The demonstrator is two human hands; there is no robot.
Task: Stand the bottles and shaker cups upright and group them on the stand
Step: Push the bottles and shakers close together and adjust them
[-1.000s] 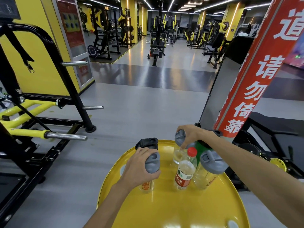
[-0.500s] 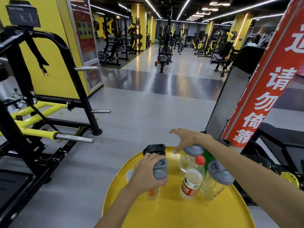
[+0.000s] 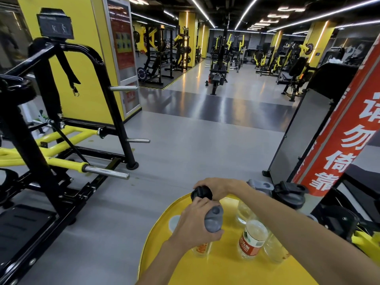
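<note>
A round yellow stand (image 3: 224,268) fills the bottom centre. My left hand (image 3: 195,225) is shut around the grey lid of an upright clear shaker cup (image 3: 202,246) with orange print. My right hand (image 3: 220,187) reaches across to the stand's far edge and curls over a black-lidded cup (image 3: 201,193). A water bottle with a red label (image 3: 251,241) stands upright under my right forearm, which hides its cap. Two clear cups stand by it, one behind (image 3: 243,210) and one to the right (image 3: 274,250). A grey lid (image 3: 259,185) and a black lid (image 3: 290,195) show beyond the forearm.
A small white disc (image 3: 174,222) lies on the stand's left part. A black and yellow weight machine (image 3: 61,153) with steel pegs stands to the left. A red padded column (image 3: 345,128) and a leaning grey panel (image 3: 298,136) stand close on the right. Grey gym floor (image 3: 195,145) stretches ahead.
My right hand let go of the grey-lidded cup at the back and moved left onto the black-lidded cup. My left hand kept its hold on the shaker cup.
</note>
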